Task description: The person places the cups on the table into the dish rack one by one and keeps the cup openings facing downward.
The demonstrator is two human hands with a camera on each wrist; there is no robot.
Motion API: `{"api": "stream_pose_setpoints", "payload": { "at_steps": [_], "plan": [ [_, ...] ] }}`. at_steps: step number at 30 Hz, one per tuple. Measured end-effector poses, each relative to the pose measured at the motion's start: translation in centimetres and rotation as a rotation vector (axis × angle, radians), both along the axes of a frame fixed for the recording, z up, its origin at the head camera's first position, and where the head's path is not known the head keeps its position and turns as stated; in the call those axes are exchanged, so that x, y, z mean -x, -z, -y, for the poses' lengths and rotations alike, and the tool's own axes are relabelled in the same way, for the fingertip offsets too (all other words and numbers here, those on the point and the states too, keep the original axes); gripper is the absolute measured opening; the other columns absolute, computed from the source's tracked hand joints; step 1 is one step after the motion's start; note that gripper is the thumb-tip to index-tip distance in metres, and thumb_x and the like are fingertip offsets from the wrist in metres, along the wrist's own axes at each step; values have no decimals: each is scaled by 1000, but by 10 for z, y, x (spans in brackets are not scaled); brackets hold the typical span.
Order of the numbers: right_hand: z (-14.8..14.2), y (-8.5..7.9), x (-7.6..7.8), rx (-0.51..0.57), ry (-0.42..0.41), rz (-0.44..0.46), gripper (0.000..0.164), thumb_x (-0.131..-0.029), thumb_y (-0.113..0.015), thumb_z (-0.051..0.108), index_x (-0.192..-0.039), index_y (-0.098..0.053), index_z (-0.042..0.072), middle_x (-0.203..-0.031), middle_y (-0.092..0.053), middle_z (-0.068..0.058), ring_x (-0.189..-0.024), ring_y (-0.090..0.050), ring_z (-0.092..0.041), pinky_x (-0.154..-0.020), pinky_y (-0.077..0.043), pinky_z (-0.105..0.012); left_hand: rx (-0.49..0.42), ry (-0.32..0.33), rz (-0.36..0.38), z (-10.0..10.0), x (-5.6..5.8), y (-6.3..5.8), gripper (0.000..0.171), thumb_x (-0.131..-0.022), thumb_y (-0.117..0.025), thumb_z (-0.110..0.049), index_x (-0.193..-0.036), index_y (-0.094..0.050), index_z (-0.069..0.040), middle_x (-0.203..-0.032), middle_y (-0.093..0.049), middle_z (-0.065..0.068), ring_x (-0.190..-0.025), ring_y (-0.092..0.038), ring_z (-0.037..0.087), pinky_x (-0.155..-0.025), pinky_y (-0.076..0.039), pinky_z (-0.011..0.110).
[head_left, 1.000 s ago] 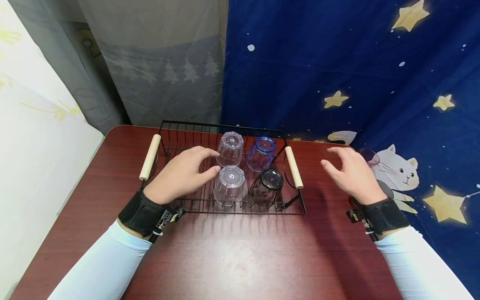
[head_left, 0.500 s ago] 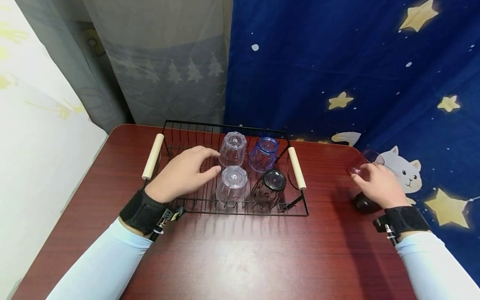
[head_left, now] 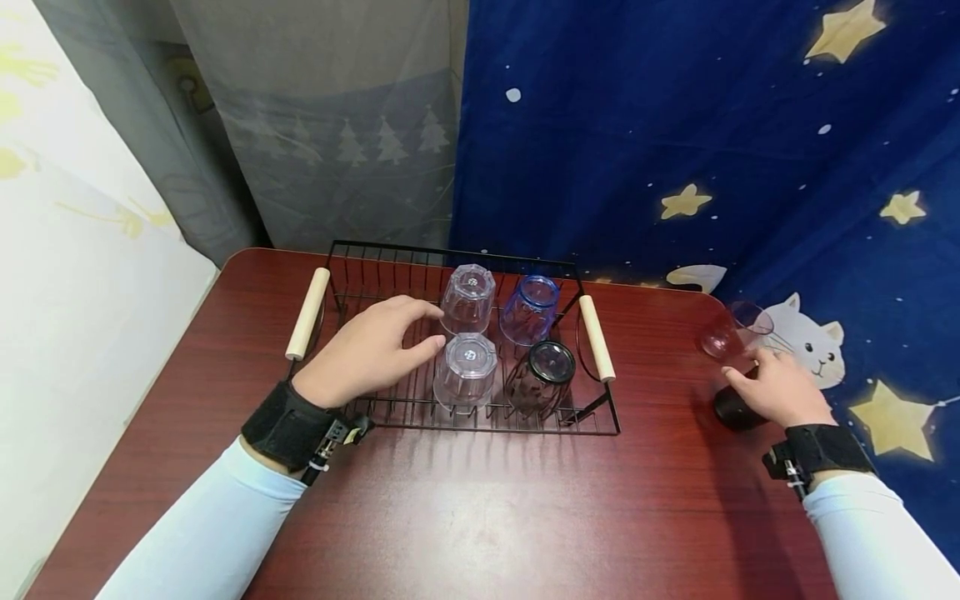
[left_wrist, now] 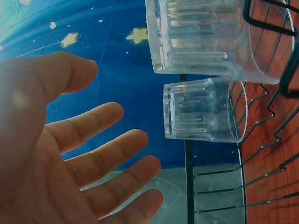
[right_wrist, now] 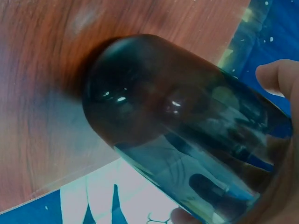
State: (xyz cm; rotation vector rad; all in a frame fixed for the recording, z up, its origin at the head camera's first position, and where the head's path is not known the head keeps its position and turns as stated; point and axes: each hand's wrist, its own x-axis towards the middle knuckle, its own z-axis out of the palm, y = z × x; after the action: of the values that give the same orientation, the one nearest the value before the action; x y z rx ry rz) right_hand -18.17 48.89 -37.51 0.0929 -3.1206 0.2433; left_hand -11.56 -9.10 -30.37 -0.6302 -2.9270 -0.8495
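Observation:
At the table's right side my right hand [head_left: 783, 390] curls round the upper part of a dark glass [head_left: 737, 408]. In the right wrist view the dark glass [right_wrist: 154, 107] stands with its base on the wood, the thumb along one side and a fingertip at the other. My left hand [head_left: 378, 350] hovers over the wire rack [head_left: 393, 417], fingers spread and holding nothing. Right of its fingertips are two upside-down clear glasses, the front one [head_left: 467, 375] and the back one [head_left: 468, 296]. A blue glass [head_left: 529, 312] and a black glass [head_left: 542, 382] stand inverted beside them.
A pinkish stemless glass [head_left: 731, 333] stands just beyond the right hand, near the table's corner. Wooden handles, left [head_left: 308, 315] and right [head_left: 597, 340], rise at the rack's ends. A blue star-patterned curtain [head_left: 585, 150] hangs behind the table [head_left: 480, 517].
My right hand has moved right, from the space beside the rack to the dark glass, and closed round it. The left hand stays over the rack. The view has shifted slightly.

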Motion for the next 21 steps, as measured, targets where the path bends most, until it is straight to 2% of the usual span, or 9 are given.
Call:
{"api": "stream_pose_setpoints", "payload": {
  "at_steps": [5,9,15,21],
  "plan": [
    [-1,2,-1,-2,48,47,64,-97,-53,49,-121,-51,-11,-114,-52,-40,-99,-54,-54,-76,-46,-67,-21,0,2,-1,-1,-2,44,-99,-60,-38,-135,-61,-12,-139,-58,9,-131,-54,25,-105,-45,49],
    [-1,4,-1,-12,70,51,58,-96,-54,49,-115,-54,-6,-111,-53,-38,-96,-54,-53,-70,-46,-66,-19,-3,3,-1,-1,-2,43,-99,-60,-38,-135,-61,-13,-138,-58,9,-130,-54,25,-104,-45,49],
    [0,10,-1,-18,40,-12,38,-93,-60,36,-100,-59,-1,-99,-57,-31,-90,-55,-44,-66,-44,-56,-10,-13,16,1,0,-3,44,-99,-59,-40,-135,-61,-14,-139,-58,8,-131,-54,25,-105,-45,48],
    [3,10,-2,-19,20,-54,31,-90,-63,31,-96,-61,1,-94,-59,-27,-85,-55,-38,-62,-41,-45,-13,-11,28,1,0,-4,44,-100,-58,-41,-136,-60,-15,-140,-57,7,-131,-53,24,-105,-45,48]
  ]
}}
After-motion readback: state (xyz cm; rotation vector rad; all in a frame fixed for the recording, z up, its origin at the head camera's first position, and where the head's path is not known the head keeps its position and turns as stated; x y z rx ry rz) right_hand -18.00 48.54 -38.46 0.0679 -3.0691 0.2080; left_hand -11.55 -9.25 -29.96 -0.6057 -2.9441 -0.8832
